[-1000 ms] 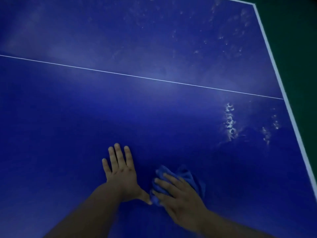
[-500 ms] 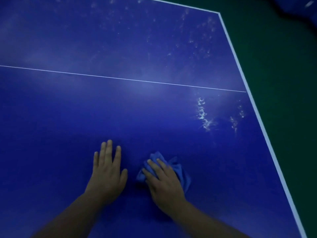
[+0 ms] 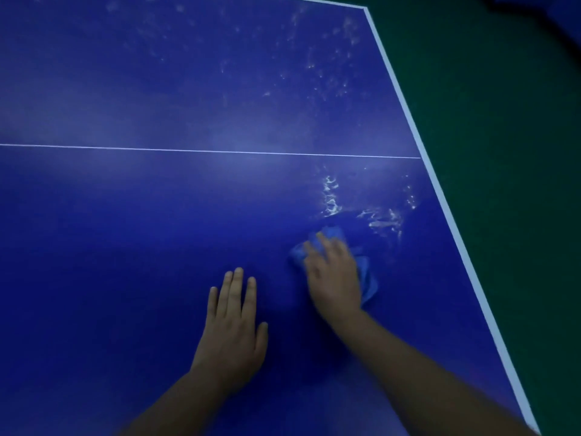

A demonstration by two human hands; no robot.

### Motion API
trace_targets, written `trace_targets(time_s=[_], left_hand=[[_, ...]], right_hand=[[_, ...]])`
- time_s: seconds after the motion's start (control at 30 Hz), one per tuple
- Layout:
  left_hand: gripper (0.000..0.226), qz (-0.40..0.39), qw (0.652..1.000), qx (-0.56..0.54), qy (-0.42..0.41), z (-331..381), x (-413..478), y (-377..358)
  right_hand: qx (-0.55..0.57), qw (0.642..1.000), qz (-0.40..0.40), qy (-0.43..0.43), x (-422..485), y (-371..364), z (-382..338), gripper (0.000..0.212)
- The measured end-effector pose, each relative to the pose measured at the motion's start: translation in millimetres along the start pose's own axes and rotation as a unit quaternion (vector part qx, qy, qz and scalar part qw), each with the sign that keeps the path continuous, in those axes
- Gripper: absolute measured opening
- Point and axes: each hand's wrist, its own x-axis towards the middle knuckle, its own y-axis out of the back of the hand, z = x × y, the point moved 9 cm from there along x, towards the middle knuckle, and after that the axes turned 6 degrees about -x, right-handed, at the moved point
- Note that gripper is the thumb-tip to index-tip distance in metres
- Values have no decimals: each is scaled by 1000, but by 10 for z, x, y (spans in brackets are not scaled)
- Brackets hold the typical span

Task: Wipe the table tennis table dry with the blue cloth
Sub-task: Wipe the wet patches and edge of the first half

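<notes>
The table tennis table (image 3: 125, 247) is dark blue and fills most of the head view. My right hand (image 3: 333, 275) lies on the crumpled blue cloth (image 3: 367, 278) and presses it onto the table, fingers stretched over the top of it. Just beyond the cloth are shiny water streaks (image 3: 330, 196) and a second wet patch (image 3: 383, 220) nearer the right edge. My left hand (image 3: 232, 328) rests flat on the table to the left of the cloth, fingers straight and holding nothing.
A thin white centre line (image 3: 188, 150) crosses the table. Beyond it the far half carries several pale water spots (image 3: 314, 64). The white edge line (image 3: 440, 190) marks the table's right side, with dark green floor (image 3: 503, 184) past it.
My right hand has slid the cloth forward and to the right, up to the wet streaks. My left hand stays flat on the table. The view has shifted, showing more of the right edge.
</notes>
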Motion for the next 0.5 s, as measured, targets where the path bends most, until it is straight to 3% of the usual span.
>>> trace_targets(time_s=[0.07,0.17,0.23,0.4,0.5], left_hand=[[75,0,1000,12,-8,150,191,-33],[78,-1,999,24,-24,434,419,-99],[79,0,1000,17,-24,659,509,-165],[92,-17,998,30,47,1093,771,-306],[94,-19,995,28,90,1196,909,-401]], right_hand=[[14,997,-47,56,-197,-43,-268,44],[4,996,-25,82,-116,36,-81,43],[-5,998,-12,58,175,28,419,43],[-19,990,0,-136,1020,114,2165,55],[-8,997,1,-71,839,124,1945,50]])
